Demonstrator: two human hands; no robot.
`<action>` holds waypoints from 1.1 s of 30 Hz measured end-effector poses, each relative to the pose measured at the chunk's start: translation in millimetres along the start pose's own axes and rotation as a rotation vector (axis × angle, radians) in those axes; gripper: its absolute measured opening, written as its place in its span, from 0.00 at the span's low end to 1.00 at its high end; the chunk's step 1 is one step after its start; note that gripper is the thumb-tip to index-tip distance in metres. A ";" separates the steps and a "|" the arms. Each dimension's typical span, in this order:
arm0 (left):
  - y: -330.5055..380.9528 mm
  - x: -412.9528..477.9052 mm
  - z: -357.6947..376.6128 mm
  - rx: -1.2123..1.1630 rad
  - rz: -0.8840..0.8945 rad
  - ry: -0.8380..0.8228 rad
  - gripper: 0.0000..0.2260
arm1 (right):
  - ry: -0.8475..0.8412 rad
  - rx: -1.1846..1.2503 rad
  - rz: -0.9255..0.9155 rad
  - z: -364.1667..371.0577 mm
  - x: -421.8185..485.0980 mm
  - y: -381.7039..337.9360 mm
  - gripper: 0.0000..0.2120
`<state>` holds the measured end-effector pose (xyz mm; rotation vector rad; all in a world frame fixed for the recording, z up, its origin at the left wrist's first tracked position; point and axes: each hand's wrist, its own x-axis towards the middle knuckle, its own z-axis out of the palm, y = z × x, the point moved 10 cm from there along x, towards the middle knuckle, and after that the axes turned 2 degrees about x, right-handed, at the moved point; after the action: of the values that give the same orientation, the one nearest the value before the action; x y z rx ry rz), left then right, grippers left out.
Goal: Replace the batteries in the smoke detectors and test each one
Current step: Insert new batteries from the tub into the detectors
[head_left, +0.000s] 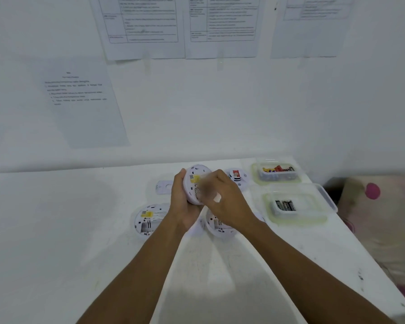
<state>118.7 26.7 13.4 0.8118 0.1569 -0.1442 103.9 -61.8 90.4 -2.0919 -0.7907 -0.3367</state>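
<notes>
My left hand (181, 199) grips a white round smoke detector (194, 181) lifted above the table, its back with a yellow label turned toward me. My right hand (220, 195) is over the detector's right side, fingers curled and blurred; what they hold is unclear. A second detector (149, 219) lies back-up on the table at the left, its battery bay showing. A third detector (216, 228) lies partly hidden under my right wrist. A fourth detector (239, 177) sits face-up behind my right hand.
A clear tub (277, 173) with coloured batteries stands at the back right. A nearer clear tub (295, 206) holds black batteries. A white mounting plate (163, 187) lies left of my hands. Printed sheets hang on the wall. The table's right edge runs diagonally.
</notes>
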 end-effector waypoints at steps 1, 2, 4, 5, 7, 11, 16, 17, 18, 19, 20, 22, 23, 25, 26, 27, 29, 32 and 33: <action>-3.3 -1.2 5.5 -0.003 -0.006 -0.013 0.23 | -0.004 -0.072 -0.059 -4.1 -2.4 -3.9 0.07; -7.3 -2.0 11.5 -0.001 -0.010 -0.026 0.23 | -0.008 -0.129 -0.102 -8.1 -4.5 -7.4 0.06; -15.7 -2.7 21.2 -0.007 -0.017 -0.027 0.23 | 0.007 -0.133 -0.103 -20.7 -7.0 -7.9 0.06; -20.1 -2.8 27.0 -0.020 -0.024 -0.026 0.24 | 0.030 -0.083 -0.062 -30.2 -8.2 -4.5 0.06; -28.3 -0.6 36.7 -0.046 -0.030 -0.026 0.25 | 0.109 0.037 0.038 -56.2 -11.0 8.9 0.05; -39.1 6.6 48.1 -0.136 -0.045 -0.011 0.22 | 0.210 0.019 0.152 -122.2 -16.2 46.5 0.08; -53.2 14.1 62.3 -0.151 -0.055 -0.012 0.21 | -0.013 -0.246 0.508 -182.7 -35.8 138.3 0.08; -55.8 14.7 66.0 -0.157 -0.055 -0.016 0.21 | -0.066 -0.294 0.566 -187.3 -41.4 153.4 0.09; -58.9 15.6 69.3 -0.171 -0.057 -0.022 0.22 | -0.105 -0.328 0.616 -189.8 -46.7 165.4 0.10; -62.3 16.6 72.1 -0.180 -0.061 -0.028 0.22 | -0.134 -0.347 0.650 -189.8 -51.2 174.3 0.10; -65.3 17.1 75.6 -0.184 -0.064 -0.038 0.24 | -0.162 -0.355 0.672 -187.2 -55.3 181.4 0.09; -70.9 19.3 80.3 -0.184 -0.068 -0.056 0.28 | -0.208 -0.362 0.682 -178.1 -59.9 190.5 0.08; -74.0 21.2 80.4 -0.180 -0.069 -0.054 0.30 | -0.218 -0.375 0.683 -174.6 -61.5 194.2 0.07; -79.0 24.8 78.5 -0.174 -0.068 -0.051 0.31 | -0.213 -0.413 0.700 -170.7 -64.1 200.7 0.04; -81.4 25.9 77.2 -0.171 -0.069 -0.048 0.31 | -0.217 -0.422 0.713 -168.6 -66.4 204.1 0.04; -83.5 27.0 75.5 -0.168 -0.071 -0.042 0.31 | -0.230 -0.426 0.722 -166.0 -68.8 207.2 0.05; -86.5 28.9 73.0 -0.163 -0.073 -0.029 0.29 | -0.254 -0.420 0.730 -162.6 -72.7 212.5 0.07; -87.6 30.0 72.6 -0.159 -0.071 -0.011 0.26 | -0.240 -0.365 0.732 -162.9 -74.2 218.3 0.08; -87.6 30.5 72.9 -0.156 -0.070 -0.010 0.26 | -0.236 -0.345 0.732 -162.7 -74.0 219.5 0.08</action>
<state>138.1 -88.2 -5.2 0.6502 0.1852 -0.1996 196.1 -318.3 13.8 -2.6073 -0.0479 0.1937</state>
